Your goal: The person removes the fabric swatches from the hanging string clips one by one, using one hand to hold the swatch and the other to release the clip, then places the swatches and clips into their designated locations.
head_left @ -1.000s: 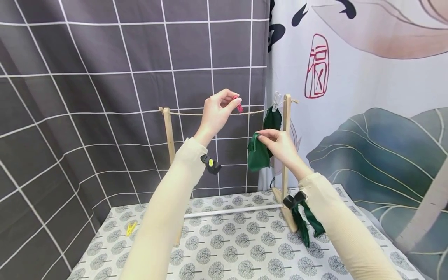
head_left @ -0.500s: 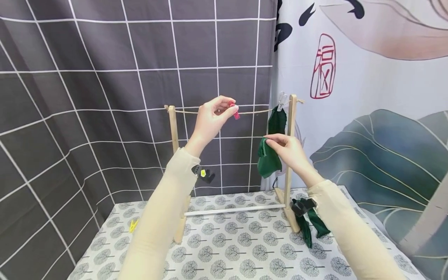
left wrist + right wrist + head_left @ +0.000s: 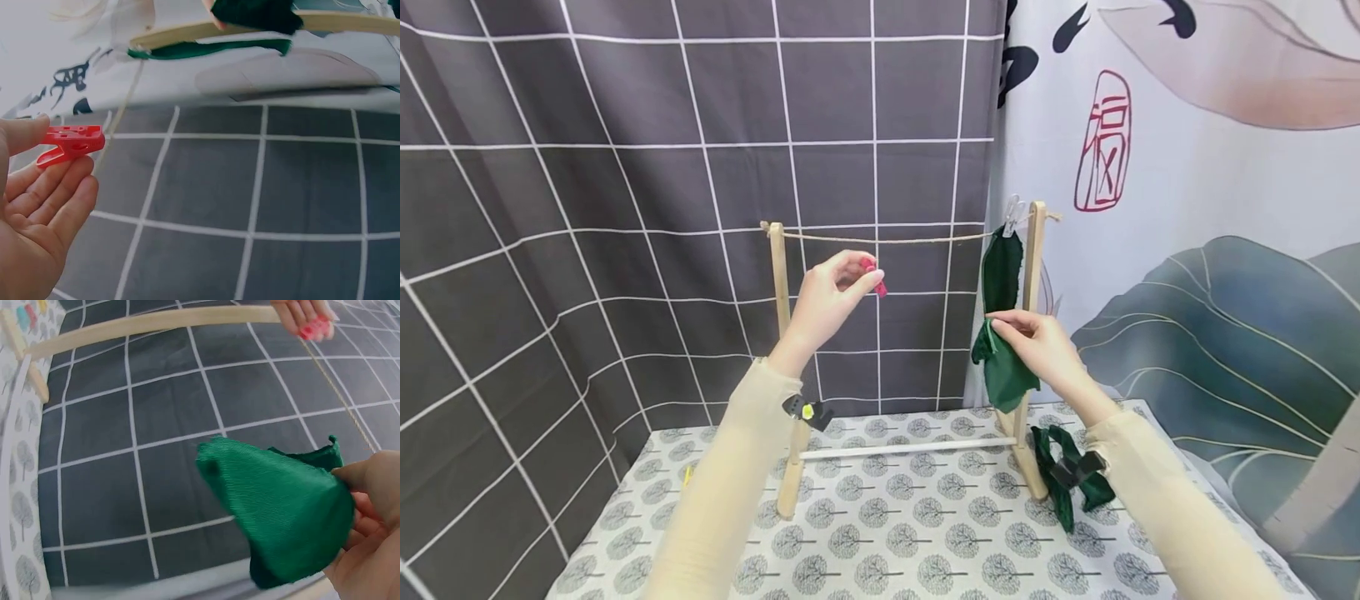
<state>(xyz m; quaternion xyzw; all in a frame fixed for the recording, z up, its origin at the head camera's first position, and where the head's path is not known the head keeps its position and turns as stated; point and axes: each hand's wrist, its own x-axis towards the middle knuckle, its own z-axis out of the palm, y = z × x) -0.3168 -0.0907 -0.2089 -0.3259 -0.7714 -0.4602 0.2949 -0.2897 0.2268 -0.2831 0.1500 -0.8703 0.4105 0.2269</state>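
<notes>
My left hand (image 3: 823, 304) pinches a red clothespin (image 3: 78, 139) between thumb and fingers, a little below the rope line (image 3: 917, 241). In my right hand (image 3: 1045, 346), thumb and fingertips grip the top edge of a small green cloth (image 3: 1011, 379), which hangs down loosely folded; its broad ribbed face shows in the right wrist view. Just above and behind it, a darker green cloth (image 3: 1002, 271) hangs from the line's right end, held by a clear clothespin (image 3: 1011, 218).
The line runs between a left wooden post (image 3: 779, 275) and a right wooden post (image 3: 1033, 267), joined low by a white bar (image 3: 910, 450). More green cloth (image 3: 1060, 492) lies by the right foot. A yellow clothespin (image 3: 687, 475) is mostly hidden behind the left sleeve.
My left hand has lowered with the red clothespin from the line to below it. My right hand has also come down with the green cloth. The head view has shifted, moving the rack rightward.
</notes>
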